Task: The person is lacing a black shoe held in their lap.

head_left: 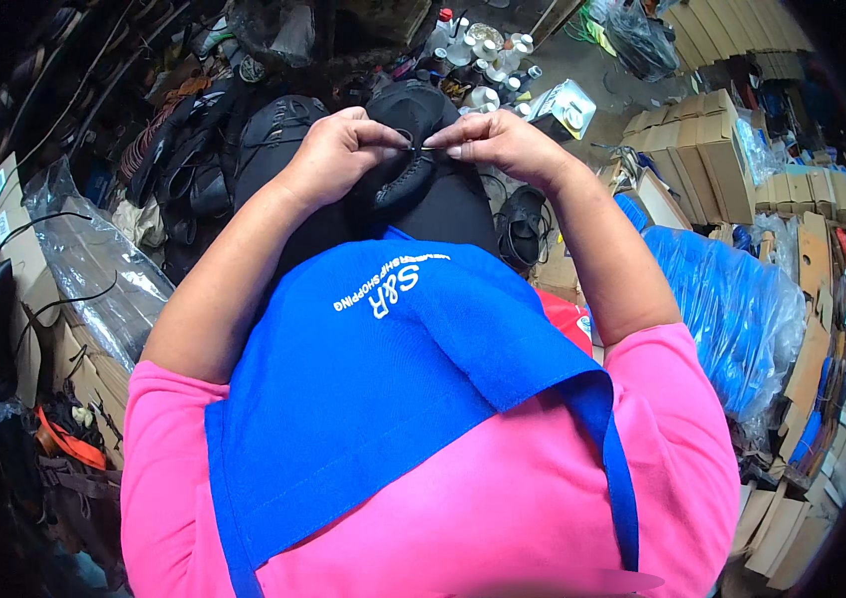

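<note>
A black shoe [405, 184] with stitching around its opening rests on my lap, between my two hands. My left hand [345, 151] comes in from the left, its thumb and forefinger pinched at the shoe's opening. Opposite it, my right hand [511, 148] pinches at the same spot, the fingertips of both nearly meeting. Between them is a thin black strand that looks like a shoelace; its ends are too small to make out. My fingers cover part of the shoe's upper.
Black shoes [206, 184] are heaped to my left, and another black shoe [523, 227] lies right of my leg. White bottles [483, 60] stand ahead. Cardboard boxes [697, 154] and a plastic-wrapped blue bundle [727, 309] are at right; clear plastic [94, 264] lies at left.
</note>
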A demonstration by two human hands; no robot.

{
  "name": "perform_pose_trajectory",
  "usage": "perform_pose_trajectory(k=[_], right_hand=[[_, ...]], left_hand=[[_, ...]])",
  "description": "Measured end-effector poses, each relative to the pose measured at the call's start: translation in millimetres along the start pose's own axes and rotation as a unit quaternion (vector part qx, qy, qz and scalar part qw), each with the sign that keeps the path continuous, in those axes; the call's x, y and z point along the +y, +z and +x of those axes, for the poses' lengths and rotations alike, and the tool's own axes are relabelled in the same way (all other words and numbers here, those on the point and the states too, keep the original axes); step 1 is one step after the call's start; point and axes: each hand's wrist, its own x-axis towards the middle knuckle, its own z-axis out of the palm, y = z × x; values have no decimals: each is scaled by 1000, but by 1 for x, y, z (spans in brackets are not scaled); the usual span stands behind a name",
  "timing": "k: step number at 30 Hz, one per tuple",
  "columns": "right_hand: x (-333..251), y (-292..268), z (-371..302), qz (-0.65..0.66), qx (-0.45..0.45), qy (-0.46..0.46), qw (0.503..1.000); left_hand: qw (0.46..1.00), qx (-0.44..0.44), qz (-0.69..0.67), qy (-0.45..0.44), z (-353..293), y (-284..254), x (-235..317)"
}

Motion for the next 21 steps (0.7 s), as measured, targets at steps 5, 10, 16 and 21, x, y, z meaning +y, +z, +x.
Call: perform_pose_trajectory(k=[5,10,16,21], right_hand=[[2,7,-3,55,21,31,998],[6,11,-1,130,57,33,989],[2,18,4,94,85,18,992],[-10,19,11,-15,103,44,994]], left_hand=[[996,-27,-70,-41,-2,1,0],[981,-7,-187,-50,0,2,0],[971,-1,-229,-72,3,16,0],[986,-6,-159,-55,7,11,10]])
